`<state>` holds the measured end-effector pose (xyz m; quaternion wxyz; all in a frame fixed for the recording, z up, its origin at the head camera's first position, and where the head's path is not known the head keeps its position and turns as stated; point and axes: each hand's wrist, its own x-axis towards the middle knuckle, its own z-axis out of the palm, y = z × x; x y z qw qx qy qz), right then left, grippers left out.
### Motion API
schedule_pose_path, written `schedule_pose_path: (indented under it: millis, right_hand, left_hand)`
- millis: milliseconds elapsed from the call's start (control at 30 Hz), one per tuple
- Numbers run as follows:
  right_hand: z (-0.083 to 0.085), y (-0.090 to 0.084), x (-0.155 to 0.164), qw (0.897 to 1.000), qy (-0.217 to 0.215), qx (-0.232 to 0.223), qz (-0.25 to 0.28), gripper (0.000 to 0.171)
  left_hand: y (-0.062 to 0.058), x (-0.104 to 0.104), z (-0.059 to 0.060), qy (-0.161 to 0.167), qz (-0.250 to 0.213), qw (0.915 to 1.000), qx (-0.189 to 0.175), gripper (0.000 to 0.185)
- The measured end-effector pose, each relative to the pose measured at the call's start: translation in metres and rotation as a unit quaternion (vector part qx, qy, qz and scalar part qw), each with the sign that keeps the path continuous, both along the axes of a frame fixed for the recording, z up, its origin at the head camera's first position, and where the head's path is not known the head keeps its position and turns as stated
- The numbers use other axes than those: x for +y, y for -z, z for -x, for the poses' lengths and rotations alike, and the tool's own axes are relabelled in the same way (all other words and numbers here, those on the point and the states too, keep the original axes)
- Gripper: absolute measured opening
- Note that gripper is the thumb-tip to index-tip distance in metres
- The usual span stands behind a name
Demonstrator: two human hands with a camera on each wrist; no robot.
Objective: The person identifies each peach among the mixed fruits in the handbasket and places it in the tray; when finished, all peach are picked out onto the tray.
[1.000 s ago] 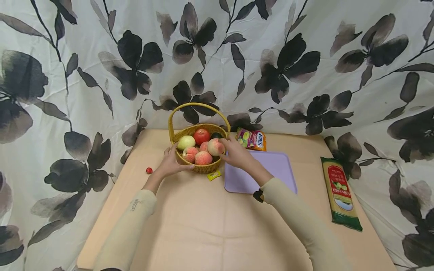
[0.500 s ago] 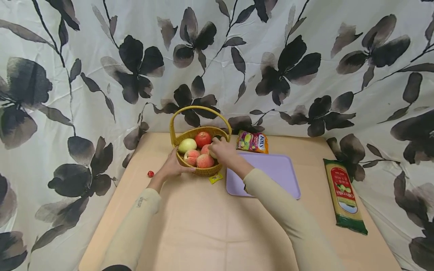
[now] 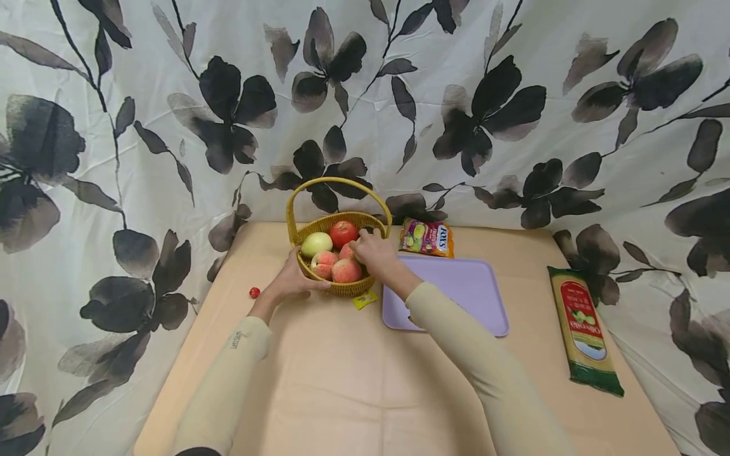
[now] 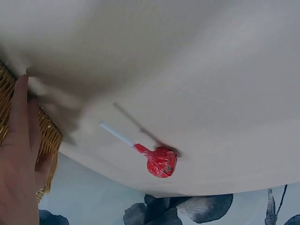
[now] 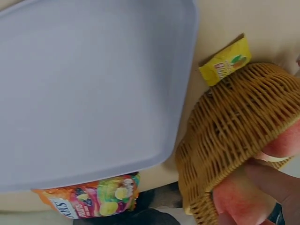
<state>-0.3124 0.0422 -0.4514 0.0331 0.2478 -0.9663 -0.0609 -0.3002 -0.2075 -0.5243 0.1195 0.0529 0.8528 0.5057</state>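
Observation:
My right hand (image 3: pixel 375 254) reaches over the right side of the yellow wicker basket (image 3: pixel 345 290). In the right wrist view its thumb and fingertips hold a peach (image 5: pixel 238 199) just inside the rim; in the head view the hand mostly hides that peach. My left hand (image 3: pixel 289 278) rests against the basket's left front, thumb along the front wall and fingers stretched along the side. Also in the basket are a pale green fruit (image 3: pixel 316 244), a red pomegranate-like fruit (image 3: pixel 343 233) and more peaches (image 3: pixel 346 270). A dark fruit at the back right is mostly hidden.
A lilac tray (image 3: pixel 450 278) lies right of the basket, with a Fox's candy bag (image 3: pixel 426 237) behind it. A yellow wrapped candy (image 3: pixel 364 299) lies before the basket, a red lollipop (image 4: pixel 161 161) to its left. A green-gold Olivoilà package (image 3: pixel 584 332) lies far right.
My right hand has moved from the basket's right edge, where the peach showed in its fingers, further in over the fruit and turned palm down. My left hand stays at the basket.

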Motion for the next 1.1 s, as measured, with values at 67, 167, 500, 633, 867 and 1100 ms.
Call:
schedule_pose_path:
  millis: [67,167,500,633,867,1100]
  right_hand:
    - [0.002,0.003,0.0,1.0,-0.003,0.01,0.002,0.037]
    - [0.004,0.006,0.001,1.0,-0.008,0.02,0.004,0.034]
    - [0.002,-0.008,0.01,0.996,0.008,-0.035,0.08,0.057]
    - [-0.004,-0.025,0.018,0.987,0.019,-0.063,0.144,0.067]
    - [-0.02,-0.041,0.049,0.954,0.007,-0.127,0.271,0.062]
    - [-0.038,-0.026,0.092,0.928,0.012,-0.161,0.335,0.06]
  left_hand:
    - [0.0,-0.001,0.001,0.001,-0.001,1.0,-0.006,0.136]
    - [-0.002,0.001,0.001,0.005,-0.002,0.9999,-0.012,0.135]
    - [-0.009,0.0,-0.004,0.012,-0.02,0.9984,-0.051,0.132]
    - [-0.009,-0.002,-0.004,0.011,-0.015,0.9982,-0.057,0.133]
    - [-0.008,-0.003,-0.003,0.015,-0.011,0.9978,-0.063,0.134]
    - [-0.004,-0.006,-0.001,0.007,-0.007,0.9965,-0.083,0.133]
